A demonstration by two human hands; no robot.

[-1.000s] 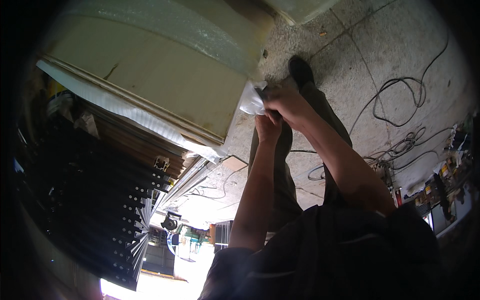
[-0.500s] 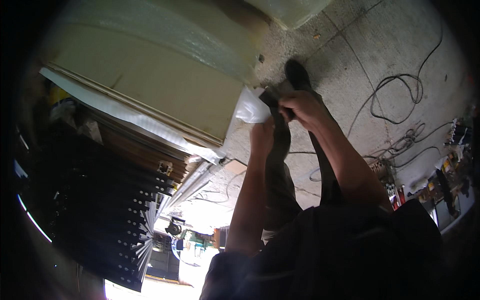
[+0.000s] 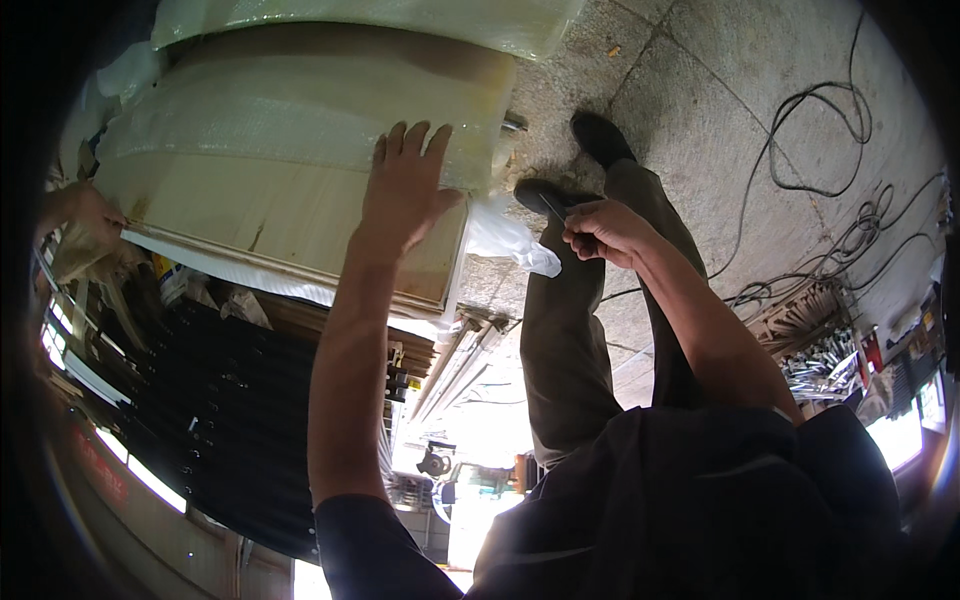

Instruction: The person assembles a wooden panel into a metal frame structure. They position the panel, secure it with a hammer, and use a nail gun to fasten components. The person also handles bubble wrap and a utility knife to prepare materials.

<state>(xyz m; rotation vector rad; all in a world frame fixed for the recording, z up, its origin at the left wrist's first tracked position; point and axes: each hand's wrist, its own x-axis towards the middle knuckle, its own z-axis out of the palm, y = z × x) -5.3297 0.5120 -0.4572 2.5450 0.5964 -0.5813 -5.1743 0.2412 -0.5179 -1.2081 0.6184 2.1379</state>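
We are seeing a cream panel (image 3: 310, 205) streaked with brown, and pale green, finely dotted wrapping (image 3: 270, 115) yellowing toward one corner. We are noticing milky white plastic film (image 3: 505, 238), black shoes (image 3: 602, 140), dark olive-brown trousers (image 3: 565, 360), a near-black shirt (image 3: 690, 500) and mottled grey floor (image 3: 720, 125) crossed by darker lines.

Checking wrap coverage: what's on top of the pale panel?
Translucent wrap covers the far part of the pale panel; the left hand lies spread across the wrap's near edge. Whatever is under that hand is hidden, and the wrap blurs the surface beneath it.
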